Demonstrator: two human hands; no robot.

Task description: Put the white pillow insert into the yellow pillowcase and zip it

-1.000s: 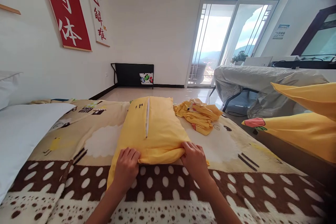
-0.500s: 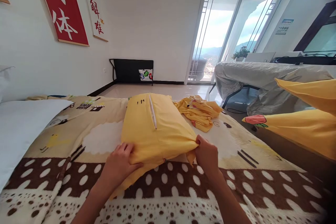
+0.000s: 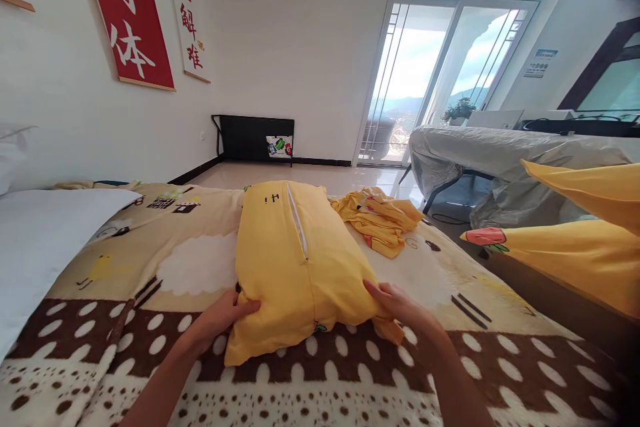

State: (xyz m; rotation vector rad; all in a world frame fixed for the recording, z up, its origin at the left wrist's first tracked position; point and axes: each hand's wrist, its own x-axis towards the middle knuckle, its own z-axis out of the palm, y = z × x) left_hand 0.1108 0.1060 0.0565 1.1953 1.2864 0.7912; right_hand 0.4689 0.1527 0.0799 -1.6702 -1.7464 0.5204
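Yellow pillow, slit showing white, on patterned blanket; left hand and right hand grip its near sides. Crumpled yellow cloth, beside it. Red scroll, wall-hung.

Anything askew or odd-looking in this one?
Yes, mildly. The yellow pillow has a slit along its top showing white, apparently an opening not fully closed. Its near edge sits unevenly: the left corner juts out while loose cloth pokes out at the right. Beside it, yellow fabric lies crumpled. Nothing looks spilled.
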